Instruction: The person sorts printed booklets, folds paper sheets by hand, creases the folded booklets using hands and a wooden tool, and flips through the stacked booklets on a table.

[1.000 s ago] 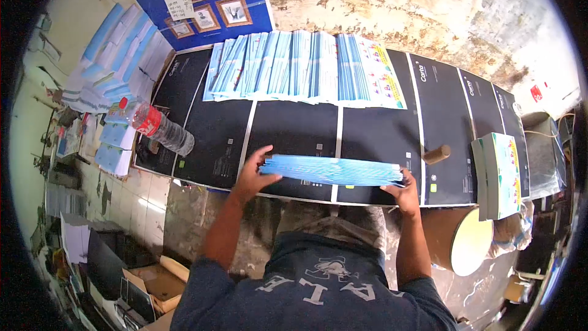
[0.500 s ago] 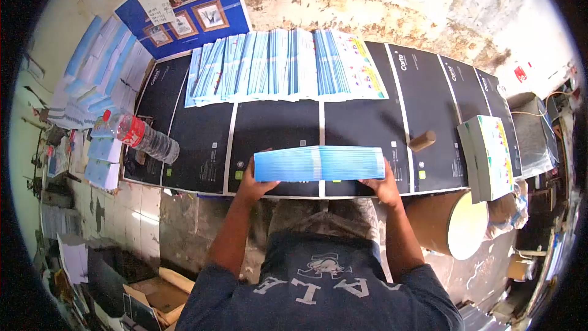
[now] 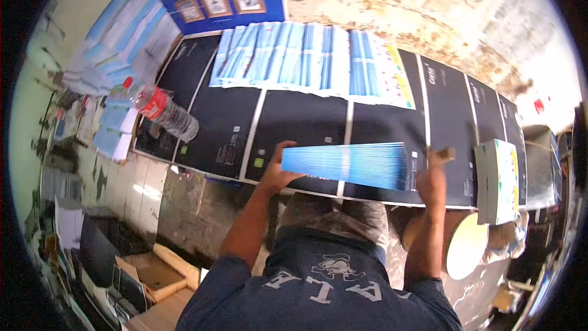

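A thick stack of blue-edged booklets (image 3: 346,164) rests near the table's front edge, its layers fanned wider at the right end. My left hand (image 3: 282,170) grips the stack's left end, thumb and fingers around it. To the right of the stack, apart from it, my right hand (image 3: 432,178) is at a short wooden rod (image 3: 447,154); the fingers are blurred, and they appear wrapped round its left end.
Rows of booklets (image 3: 294,58) lie along the table's back. A plastic bottle (image 3: 165,112) lies at the left by piled papers (image 3: 125,37). Another booklet stack (image 3: 497,181) stands at the right end of the black table (image 3: 300,116). A round drum (image 3: 467,245) is below.
My right hand has let go of the stack's right end and moved right to the wooden rod. The stack's right end has spread. The camera view has shifted.
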`<control>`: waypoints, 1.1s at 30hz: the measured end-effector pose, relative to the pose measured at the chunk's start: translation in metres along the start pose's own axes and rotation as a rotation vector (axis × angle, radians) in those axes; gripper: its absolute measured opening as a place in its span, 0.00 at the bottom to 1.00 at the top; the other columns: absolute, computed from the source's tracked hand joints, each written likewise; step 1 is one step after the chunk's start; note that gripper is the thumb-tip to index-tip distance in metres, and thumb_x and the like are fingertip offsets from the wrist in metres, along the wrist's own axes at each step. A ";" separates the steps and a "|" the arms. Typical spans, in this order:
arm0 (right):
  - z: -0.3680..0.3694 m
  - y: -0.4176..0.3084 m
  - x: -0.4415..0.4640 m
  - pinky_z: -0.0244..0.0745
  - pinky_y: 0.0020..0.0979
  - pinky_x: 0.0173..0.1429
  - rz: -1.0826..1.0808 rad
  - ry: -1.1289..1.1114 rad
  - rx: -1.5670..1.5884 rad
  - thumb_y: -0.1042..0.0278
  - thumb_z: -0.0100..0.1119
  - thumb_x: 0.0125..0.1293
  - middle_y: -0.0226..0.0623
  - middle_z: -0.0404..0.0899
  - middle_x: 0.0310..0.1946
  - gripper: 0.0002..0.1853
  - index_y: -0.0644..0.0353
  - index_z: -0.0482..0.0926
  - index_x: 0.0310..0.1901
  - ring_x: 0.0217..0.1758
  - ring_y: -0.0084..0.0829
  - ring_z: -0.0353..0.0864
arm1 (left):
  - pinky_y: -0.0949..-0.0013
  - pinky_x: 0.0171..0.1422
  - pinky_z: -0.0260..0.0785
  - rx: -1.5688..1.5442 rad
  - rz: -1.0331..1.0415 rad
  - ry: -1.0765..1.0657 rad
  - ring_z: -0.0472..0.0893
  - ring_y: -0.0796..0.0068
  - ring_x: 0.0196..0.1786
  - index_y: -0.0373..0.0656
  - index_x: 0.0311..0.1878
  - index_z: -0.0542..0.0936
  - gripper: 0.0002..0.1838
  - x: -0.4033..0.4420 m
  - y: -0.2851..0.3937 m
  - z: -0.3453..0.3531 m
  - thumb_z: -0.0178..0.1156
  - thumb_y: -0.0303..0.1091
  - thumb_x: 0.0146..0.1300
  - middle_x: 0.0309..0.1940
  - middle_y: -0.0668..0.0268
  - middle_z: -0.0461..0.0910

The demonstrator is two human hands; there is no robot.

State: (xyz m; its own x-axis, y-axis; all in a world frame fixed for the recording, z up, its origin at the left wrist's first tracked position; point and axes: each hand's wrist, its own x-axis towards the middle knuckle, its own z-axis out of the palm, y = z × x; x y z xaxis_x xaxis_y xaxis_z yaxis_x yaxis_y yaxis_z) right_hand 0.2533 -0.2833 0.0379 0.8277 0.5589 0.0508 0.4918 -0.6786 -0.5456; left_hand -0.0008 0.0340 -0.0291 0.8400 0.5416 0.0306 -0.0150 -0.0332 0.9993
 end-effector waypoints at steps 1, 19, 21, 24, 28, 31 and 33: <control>-0.029 -0.050 0.004 0.72 0.46 0.68 -0.039 0.109 0.009 0.73 0.66 0.60 0.58 0.75 0.62 0.35 0.64 0.66 0.69 0.66 0.56 0.76 | 0.63 0.61 0.73 -0.053 -0.099 -0.050 0.80 0.70 0.53 0.42 0.61 0.74 0.33 0.002 -0.010 -0.003 0.78 0.28 0.52 0.49 0.67 0.81; 0.049 -0.125 0.028 0.70 0.50 0.63 -0.628 -0.435 -0.426 0.64 0.71 0.45 0.52 0.77 0.51 0.36 0.62 0.72 0.60 0.59 0.53 0.76 | 0.57 0.59 0.73 0.215 0.048 -0.180 0.81 0.67 0.55 0.43 0.51 0.78 0.18 0.010 -0.028 -0.011 0.73 0.32 0.60 0.49 0.62 0.83; 0.043 -0.111 0.033 0.73 0.49 0.59 -0.610 -0.431 -0.444 0.63 0.70 0.47 0.52 0.79 0.47 0.33 0.61 0.73 0.58 0.56 0.52 0.78 | 0.56 0.61 0.72 0.171 0.082 -0.123 0.80 0.67 0.55 0.43 0.52 0.78 0.19 0.012 -0.027 -0.008 0.74 0.33 0.60 0.49 0.61 0.83; 0.043 -0.100 0.036 0.77 0.51 0.46 -0.599 -0.380 -0.402 0.61 0.74 0.46 0.51 0.82 0.35 0.28 0.60 0.76 0.50 0.40 0.60 0.82 | 0.55 0.64 0.70 0.043 0.010 -0.097 0.79 0.66 0.56 0.43 0.54 0.77 0.24 0.020 -0.014 -0.001 0.76 0.36 0.57 0.50 0.61 0.82; 0.017 -0.122 0.034 0.80 0.39 0.47 -0.224 -0.392 0.255 0.69 0.73 0.54 0.54 0.86 0.38 0.21 0.67 0.78 0.48 0.40 0.40 0.88 | 0.56 0.66 0.68 0.103 0.244 0.587 0.77 0.62 0.57 0.37 0.64 0.67 0.42 0.044 -0.008 0.024 0.79 0.46 0.54 0.54 0.57 0.76; 0.040 -0.137 0.026 0.79 0.35 0.48 0.000 -0.351 0.791 0.76 0.69 0.55 0.45 0.87 0.42 0.20 0.71 0.79 0.51 0.43 0.32 0.85 | 0.62 0.58 0.73 -0.295 -0.199 -0.041 0.79 0.69 0.54 0.38 0.63 0.70 0.30 0.034 0.025 0.067 0.71 0.40 0.65 0.52 0.61 0.78; 0.090 -0.107 0.027 0.79 0.34 0.48 0.199 -0.330 0.959 0.72 0.68 0.56 0.41 0.86 0.41 0.19 0.70 0.81 0.49 0.41 0.32 0.84 | 0.66 0.49 0.76 -0.516 -0.209 -0.087 0.83 0.74 0.44 0.38 0.52 0.80 0.17 0.031 0.017 0.087 0.67 0.40 0.68 0.40 0.65 0.84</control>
State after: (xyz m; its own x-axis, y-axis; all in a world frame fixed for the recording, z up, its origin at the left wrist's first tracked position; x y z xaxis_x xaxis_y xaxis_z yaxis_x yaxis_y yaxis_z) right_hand 0.1980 -0.1525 0.0222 0.6840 0.6792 -0.2662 -0.1878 -0.1886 -0.9639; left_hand 0.0722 -0.0233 -0.0127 0.8948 0.4209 -0.1490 -0.0886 0.4945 0.8646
